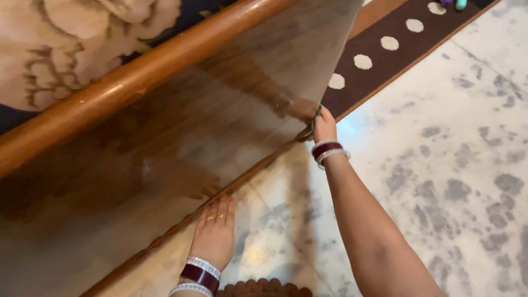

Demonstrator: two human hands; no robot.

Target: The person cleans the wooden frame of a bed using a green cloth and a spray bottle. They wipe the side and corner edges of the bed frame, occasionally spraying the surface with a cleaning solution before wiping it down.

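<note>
A glossy brown wooden panel (165, 143) of a bed or sofa frame slants across the view, topped by a rounded wooden rail (137, 74). My right hand (323, 125) reaches to the panel's lower edge near its far end, pressing a small green cloth (315, 116) against the wood. My left hand (215, 231) lies flat on the marble floor, its fingertips touching the panel's bottom edge. Both wrists wear maroon and silver bangles.
A floral cream and dark bedcover (66, 44) lies above the rail. A brown rug with cream dots (396, 49) runs along the far side. White marble floor with grey patches (451, 165) spreads to the right. A scalloped brown object (264, 289) sits at the bottom edge.
</note>
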